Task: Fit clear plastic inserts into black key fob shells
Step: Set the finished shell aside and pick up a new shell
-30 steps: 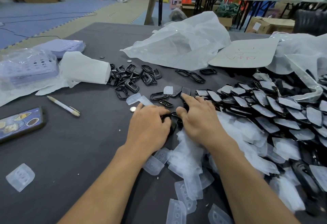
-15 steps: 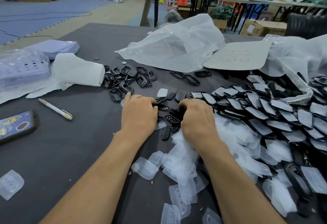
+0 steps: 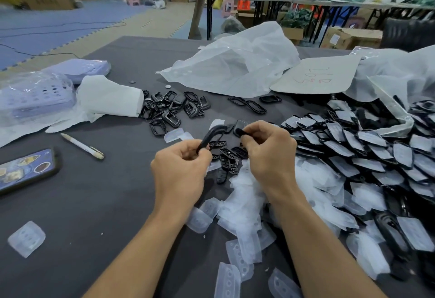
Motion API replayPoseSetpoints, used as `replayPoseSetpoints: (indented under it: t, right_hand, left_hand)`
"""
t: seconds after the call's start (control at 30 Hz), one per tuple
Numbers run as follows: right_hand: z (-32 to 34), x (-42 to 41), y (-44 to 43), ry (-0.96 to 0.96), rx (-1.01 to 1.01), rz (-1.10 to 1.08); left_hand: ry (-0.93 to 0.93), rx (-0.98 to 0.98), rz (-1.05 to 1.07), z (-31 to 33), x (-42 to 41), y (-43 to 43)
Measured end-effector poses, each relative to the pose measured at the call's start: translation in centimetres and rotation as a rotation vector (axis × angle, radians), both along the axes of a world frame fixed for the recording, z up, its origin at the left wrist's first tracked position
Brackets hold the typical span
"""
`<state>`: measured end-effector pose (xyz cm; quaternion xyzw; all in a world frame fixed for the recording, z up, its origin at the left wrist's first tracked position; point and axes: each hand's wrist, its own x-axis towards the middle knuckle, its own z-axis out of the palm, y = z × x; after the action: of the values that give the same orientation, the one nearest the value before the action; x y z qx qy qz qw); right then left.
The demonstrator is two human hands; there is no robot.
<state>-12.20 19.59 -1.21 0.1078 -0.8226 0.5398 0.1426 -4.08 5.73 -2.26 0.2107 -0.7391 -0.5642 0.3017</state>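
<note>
My left hand (image 3: 181,170) grips a black key fob shell (image 3: 210,137), held on edge above the table. A second black shell piece (image 3: 240,131) is pinched in my right hand (image 3: 270,154), a little apart from the first. Under and between the hands lie several small black button frames (image 3: 227,156). A heap of clear plastic inserts (image 3: 244,205) spreads below my wrists. One lone insert (image 3: 26,238) lies at the near left. Rows of finished shells with clear covers (image 3: 367,151) fill the right side.
Loose black shell frames (image 3: 174,109) lie beside a white paper roll (image 3: 110,96). A pen (image 3: 82,146) and a phone (image 3: 26,170) sit on the left. Crumpled plastic bags (image 3: 235,62), a cardboard sheet (image 3: 315,76) and a bagged lilac basket (image 3: 33,97) ring the dark table (image 3: 94,203).
Both hands were down on the pile of black parts; they have risen off the table, each now holding a black shell piece, and moved slightly apart.
</note>
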Motion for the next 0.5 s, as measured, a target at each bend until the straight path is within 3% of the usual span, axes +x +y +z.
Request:
replayPoseSetpoints:
  t: [0.1,0.27,0.33,0.5]
  right_hand:
    - [1.1,0.5,-0.4,-0.173,-0.23,0.096]
    - [2.6,2.6,-0.1,-0.373,-0.568,0.232]
    - [2.2,3.5,0.3,-0.415,-0.601,0.27]
    - [0.9,3.9,0.2,-0.436,-0.515,0.262]
  left_hand:
    - [-0.02,0.18,-0.05,0.3,0.2,0.3]
    - [0.077,0.686,-0.116,1.2,-0.5,-0.9]
    - [0.081,0.729,-0.121,1.2,-0.5,-1.2]
    - [0.068,0.628,-0.241,1.5,-0.4,-0.5]
